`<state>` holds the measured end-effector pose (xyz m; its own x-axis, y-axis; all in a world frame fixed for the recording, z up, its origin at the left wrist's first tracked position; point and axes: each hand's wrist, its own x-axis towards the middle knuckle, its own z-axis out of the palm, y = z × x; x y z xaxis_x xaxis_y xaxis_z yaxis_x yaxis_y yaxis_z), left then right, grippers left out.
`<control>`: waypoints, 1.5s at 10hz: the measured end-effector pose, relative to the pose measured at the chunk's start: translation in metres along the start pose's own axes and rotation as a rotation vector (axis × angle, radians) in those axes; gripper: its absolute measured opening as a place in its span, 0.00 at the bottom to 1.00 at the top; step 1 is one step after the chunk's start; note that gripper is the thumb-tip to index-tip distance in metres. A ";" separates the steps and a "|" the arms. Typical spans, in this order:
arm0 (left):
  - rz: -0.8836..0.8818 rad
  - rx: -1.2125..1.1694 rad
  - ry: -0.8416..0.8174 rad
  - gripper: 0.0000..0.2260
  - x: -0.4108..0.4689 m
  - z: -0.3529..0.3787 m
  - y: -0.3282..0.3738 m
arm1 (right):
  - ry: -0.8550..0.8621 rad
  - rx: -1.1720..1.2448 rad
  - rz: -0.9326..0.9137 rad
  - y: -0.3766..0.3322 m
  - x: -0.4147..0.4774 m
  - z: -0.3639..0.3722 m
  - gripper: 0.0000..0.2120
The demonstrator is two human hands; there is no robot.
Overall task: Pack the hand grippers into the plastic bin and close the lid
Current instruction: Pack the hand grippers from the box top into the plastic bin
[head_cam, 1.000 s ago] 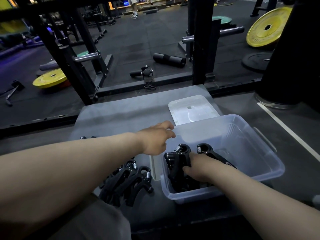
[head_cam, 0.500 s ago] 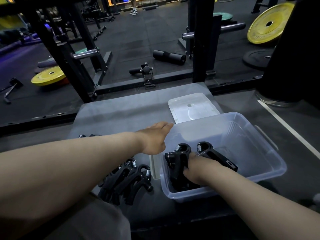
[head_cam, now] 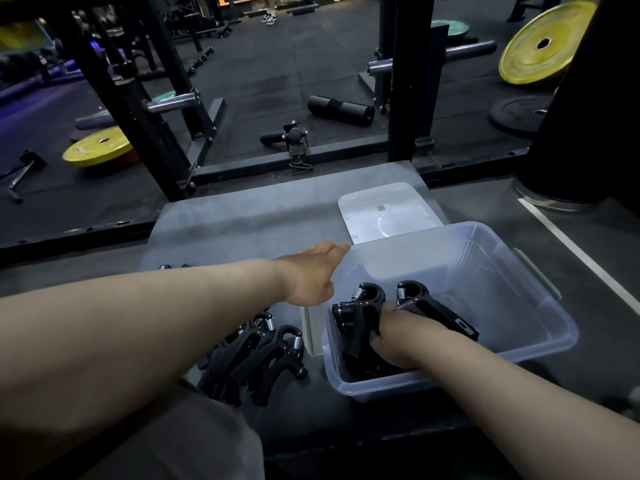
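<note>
A clear plastic bin [head_cam: 540, 327] sits on a grey platform [head_cam: 242, 223]. Black hand grippers [head_cam: 363, 306] with steel springs stand in its near left corner. My right hand [head_cam: 394, 334] is inside the bin, its fingers curled round those grippers. My left hand [head_cam: 311, 271] rests with straight fingers on the bin's far left rim. A pile of several more black hand grippers [head_cam: 256, 362] lies on the platform left of the bin, partly hidden by my left forearm. The white lid [head_cam: 388, 211] lies flat behind the bin.
Beyond the platform stands a black rack frame [head_cam: 401, 81] with steel pegs. Yellow weight plates [head_cam: 98, 150] [head_cam: 543, 43], a black plate [head_cam: 519, 114], a foam roller [head_cam: 341, 110] and a black attachment [head_cam: 294, 138] lie on the gym floor. A black column [head_cam: 588, 116] rises at right.
My left hand's fingers have straightened and slid onto the bin's far left rim. My right hand stays on the grippers in the bin, barely moved.
</note>
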<state>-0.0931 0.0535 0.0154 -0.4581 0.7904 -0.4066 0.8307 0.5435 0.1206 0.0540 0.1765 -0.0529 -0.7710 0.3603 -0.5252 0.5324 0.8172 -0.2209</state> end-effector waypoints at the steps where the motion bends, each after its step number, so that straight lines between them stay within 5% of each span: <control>1: -0.002 0.000 -0.005 0.35 -0.001 -0.001 0.001 | -0.015 -0.007 -0.020 -0.001 -0.003 0.000 0.26; 4: -0.007 -0.011 -0.011 0.35 -0.002 0.000 0.002 | -0.009 -0.023 -0.008 -0.003 -0.004 -0.004 0.25; 7: -0.012 -0.034 -0.003 0.34 0.003 0.001 -0.002 | 0.394 -0.086 -0.192 -0.011 -0.019 -0.020 0.15; 9: -0.005 -0.084 0.004 0.28 0.009 0.000 -0.014 | 0.428 0.219 -0.341 -0.024 -0.010 -0.011 0.26; 12: -0.119 -0.118 0.022 0.26 -0.006 0.011 -0.055 | 0.364 0.331 -0.476 -0.072 0.005 -0.006 0.30; 15: -0.222 0.147 -0.369 0.16 -0.029 0.053 -0.068 | 0.287 0.368 -0.475 -0.080 0.011 0.008 0.32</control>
<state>-0.1195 -0.0217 -0.0293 -0.5087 0.4915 -0.7069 0.7737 0.6211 -0.1249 0.0055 0.1117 -0.0473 -0.9866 0.1460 -0.0731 0.1572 0.7280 -0.6673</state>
